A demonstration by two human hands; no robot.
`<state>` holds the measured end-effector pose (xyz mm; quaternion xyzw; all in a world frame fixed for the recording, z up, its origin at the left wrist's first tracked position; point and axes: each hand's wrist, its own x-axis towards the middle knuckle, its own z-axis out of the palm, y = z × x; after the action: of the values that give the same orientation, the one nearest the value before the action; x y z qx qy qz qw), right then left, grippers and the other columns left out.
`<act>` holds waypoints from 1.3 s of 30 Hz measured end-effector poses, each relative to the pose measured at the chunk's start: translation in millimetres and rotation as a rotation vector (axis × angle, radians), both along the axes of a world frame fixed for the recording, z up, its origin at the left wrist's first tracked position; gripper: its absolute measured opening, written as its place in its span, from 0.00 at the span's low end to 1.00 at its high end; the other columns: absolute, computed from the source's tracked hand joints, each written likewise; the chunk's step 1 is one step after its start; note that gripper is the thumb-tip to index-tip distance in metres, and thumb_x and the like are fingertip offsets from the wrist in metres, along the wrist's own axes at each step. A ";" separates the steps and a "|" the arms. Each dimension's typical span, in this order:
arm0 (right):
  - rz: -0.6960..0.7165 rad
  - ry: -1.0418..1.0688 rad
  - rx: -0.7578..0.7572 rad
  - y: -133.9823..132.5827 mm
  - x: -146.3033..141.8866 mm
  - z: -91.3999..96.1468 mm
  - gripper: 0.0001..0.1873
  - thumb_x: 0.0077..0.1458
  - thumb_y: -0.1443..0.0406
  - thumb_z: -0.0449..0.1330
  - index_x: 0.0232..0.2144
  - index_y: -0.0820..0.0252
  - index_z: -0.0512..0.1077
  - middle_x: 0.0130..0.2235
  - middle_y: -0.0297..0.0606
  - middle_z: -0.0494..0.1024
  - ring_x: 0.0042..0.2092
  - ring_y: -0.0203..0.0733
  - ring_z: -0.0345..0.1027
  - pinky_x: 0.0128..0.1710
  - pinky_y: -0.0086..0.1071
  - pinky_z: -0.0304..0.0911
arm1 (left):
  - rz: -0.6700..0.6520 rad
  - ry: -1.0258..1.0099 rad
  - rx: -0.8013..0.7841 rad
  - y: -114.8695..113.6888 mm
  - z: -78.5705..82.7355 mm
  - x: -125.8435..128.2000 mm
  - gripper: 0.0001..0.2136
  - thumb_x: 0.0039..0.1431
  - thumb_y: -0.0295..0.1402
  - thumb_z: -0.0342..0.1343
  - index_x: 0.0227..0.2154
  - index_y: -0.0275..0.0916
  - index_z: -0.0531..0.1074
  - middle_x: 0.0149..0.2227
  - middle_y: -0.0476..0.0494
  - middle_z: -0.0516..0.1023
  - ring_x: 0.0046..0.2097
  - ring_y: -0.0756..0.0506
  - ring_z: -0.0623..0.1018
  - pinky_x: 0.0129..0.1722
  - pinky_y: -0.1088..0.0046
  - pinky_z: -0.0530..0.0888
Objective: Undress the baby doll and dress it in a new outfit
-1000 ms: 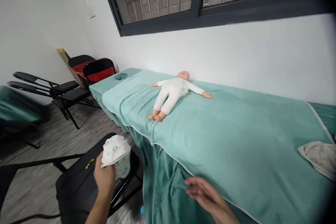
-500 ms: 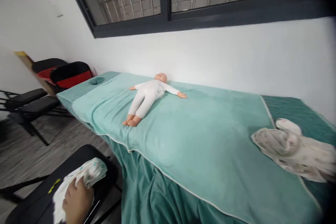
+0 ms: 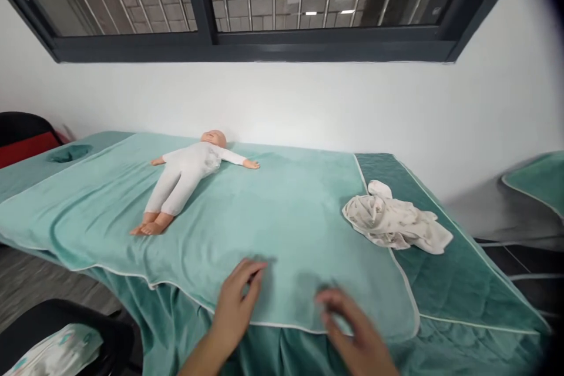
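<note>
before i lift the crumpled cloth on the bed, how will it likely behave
The cloth will probably sag, since it lies in soft folds. It looks light, as the fabric seems thin, and is unlikely to roll, being loosely heaped.

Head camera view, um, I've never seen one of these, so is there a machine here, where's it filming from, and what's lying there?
No machine is working here: those are a person's bare hands, the left hand and the right hand. The camera is worn on that person's head, looking forward and down. Neither hand appears to hold anything; both are over the near part of a light green cover. On it, a doll in white lies on its back, arms spread. To the right, a crumpled pale cloth lies across the cover's edge. At lower left, a printed white bundle sits on a black chair.
</note>
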<state>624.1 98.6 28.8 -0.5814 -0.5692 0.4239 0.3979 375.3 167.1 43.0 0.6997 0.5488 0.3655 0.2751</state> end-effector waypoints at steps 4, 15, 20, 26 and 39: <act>-0.305 -0.628 0.483 71.2 82.7 14.3 0.19 0.58 0.58 0.55 0.50 0.58 0.70 0.53 0.41 0.70 0.56 0.42 0.61 0.60 0.41 0.58 | -0.361 -0.242 -0.084 73.5 18.4 92.2 0.13 0.61 0.37 0.52 0.44 0.40 0.77 0.40 0.42 0.73 0.41 0.53 0.71 0.46 0.81 0.68; -0.283 -1.102 0.539 97.1 85.3 -6.4 0.10 0.60 0.62 0.54 0.44 0.56 0.69 0.48 0.35 0.71 0.49 0.38 0.61 0.48 0.34 0.54 | -0.596 -0.107 0.210 163.3 2.6 222.4 0.07 0.54 0.27 0.54 0.35 0.36 0.73 0.49 0.39 0.70 0.54 0.45 0.66 0.58 0.68 0.60; -0.513 -1.105 0.636 112.4 85.0 0.1 0.25 0.59 0.62 0.56 0.58 0.58 0.62 0.58 0.41 0.65 0.60 0.45 0.56 0.62 0.45 0.49 | -0.591 -0.466 -0.116 155.6 11.4 208.9 0.13 0.60 0.41 0.54 0.36 0.33 0.69 0.42 0.43 0.72 0.44 0.53 0.69 0.48 0.79 0.64; -0.625 -0.980 0.748 150.3 102.9 20.9 0.26 0.52 0.59 0.64 0.52 0.59 0.65 0.62 0.44 0.59 0.65 0.49 0.49 0.66 0.48 0.46 | -0.461 -1.273 -0.607 160.6 23.6 198.9 0.21 0.51 0.44 0.63 0.36 0.31 0.65 0.36 0.45 0.71 0.35 0.56 0.70 0.38 0.82 0.67; -0.427 -0.314 0.674 151.9 116.3 0.7 0.16 0.51 0.61 0.64 0.37 0.63 0.63 0.55 0.44 0.66 0.57 0.37 0.63 0.55 0.33 0.63 | -0.133 -1.518 -0.589 179.3 13.5 192.4 0.18 0.50 0.39 0.64 0.35 0.33 0.64 0.33 0.49 0.71 0.35 0.55 0.72 0.39 0.77 0.69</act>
<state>740.4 250.5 29.6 -0.5810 -0.5963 0.0286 0.5533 567.6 346.5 56.5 0.1917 0.2437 0.5636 0.7656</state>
